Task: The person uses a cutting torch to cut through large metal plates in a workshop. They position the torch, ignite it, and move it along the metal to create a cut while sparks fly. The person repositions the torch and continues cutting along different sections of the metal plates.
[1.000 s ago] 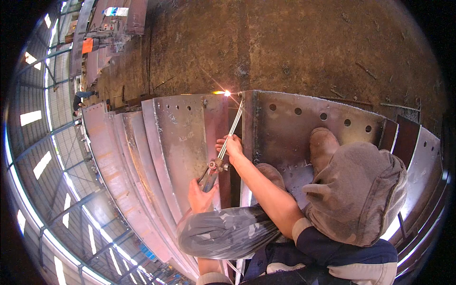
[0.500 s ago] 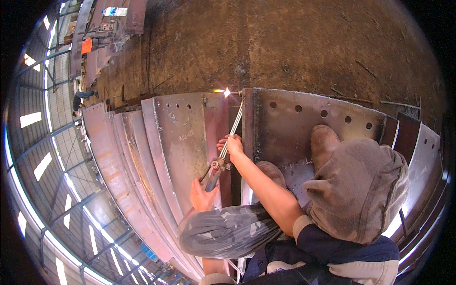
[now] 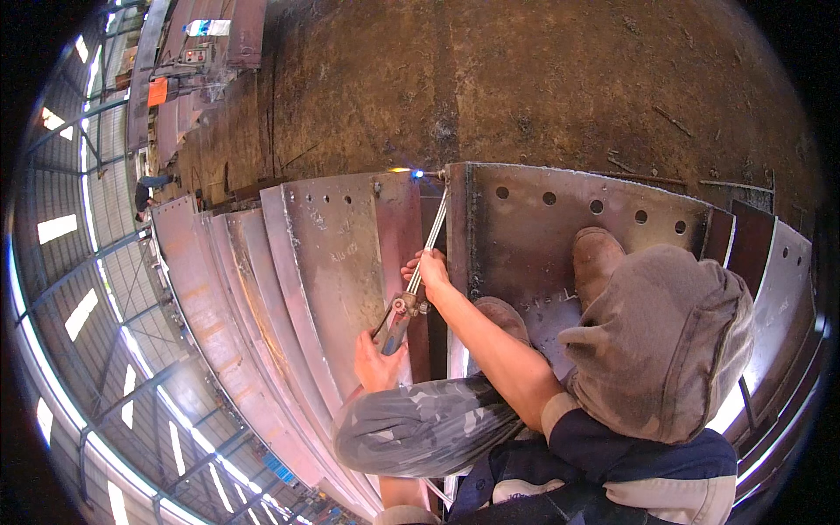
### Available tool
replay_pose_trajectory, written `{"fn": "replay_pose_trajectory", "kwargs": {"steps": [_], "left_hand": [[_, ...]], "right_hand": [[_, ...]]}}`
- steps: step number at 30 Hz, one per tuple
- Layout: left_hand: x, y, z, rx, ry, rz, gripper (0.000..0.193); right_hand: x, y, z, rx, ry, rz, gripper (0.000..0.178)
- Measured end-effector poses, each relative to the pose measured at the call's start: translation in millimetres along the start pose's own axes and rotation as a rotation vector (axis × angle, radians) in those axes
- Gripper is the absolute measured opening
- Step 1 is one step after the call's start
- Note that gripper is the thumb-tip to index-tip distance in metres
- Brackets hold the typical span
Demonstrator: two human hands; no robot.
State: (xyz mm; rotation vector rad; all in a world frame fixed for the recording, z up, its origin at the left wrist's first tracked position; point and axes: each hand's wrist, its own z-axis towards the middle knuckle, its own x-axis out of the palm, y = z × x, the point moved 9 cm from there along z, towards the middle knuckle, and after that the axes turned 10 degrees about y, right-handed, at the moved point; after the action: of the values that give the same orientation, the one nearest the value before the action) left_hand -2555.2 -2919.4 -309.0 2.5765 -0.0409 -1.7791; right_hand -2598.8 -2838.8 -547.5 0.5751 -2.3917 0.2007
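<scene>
I hold a cutting torch (image 3: 434,229) with both hands. My left hand (image 3: 379,362) is closed round its handle, below the valve knobs. Further up, my right hand (image 3: 429,269) grips the slim metal tubes. The torch head lies at the upper corner of a steel plate (image 3: 512,234) with a row of round holes. From its tip a small blue and yellow flame (image 3: 418,173) points left, close to the top edge of a neighbouring steel plate (image 3: 337,232). A narrow dark gap runs between the two plates. My left forearm passes beneath my raised camouflage-clad knee (image 3: 420,427).
My boots (image 3: 598,258) rest on the right plate. Grey-brown cloth (image 3: 665,350) bulges beside my right arm. More curved plates (image 3: 206,297) stand in rows leftward. Brown floor (image 3: 560,87) with metal scraps lies beyond. A bent-over person (image 3: 147,194) is far left, near an orange object (image 3: 157,91).
The bright yellow-white flare at the torch tip has shrunk to a small bluish flame. Both hands keep their grip, with the left shifted very slightly rightward.
</scene>
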Motion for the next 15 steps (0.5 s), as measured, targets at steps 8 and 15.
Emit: {"fn": "replay_pose_trajectory", "kwargs": {"steps": [8,15], "left_hand": [[1.8,2.9,-0.4,-0.028,0.014,-0.024,0.063],[4.4,4.7,-0.5,-0.03,0.002,-0.016,0.063]], "right_hand": [[-0.4,4.0,-6.6,0.004,-0.025,-0.041,0.028],[2.8,6.9,-9.1,0.0,0.0,-0.043,0.026]]}}
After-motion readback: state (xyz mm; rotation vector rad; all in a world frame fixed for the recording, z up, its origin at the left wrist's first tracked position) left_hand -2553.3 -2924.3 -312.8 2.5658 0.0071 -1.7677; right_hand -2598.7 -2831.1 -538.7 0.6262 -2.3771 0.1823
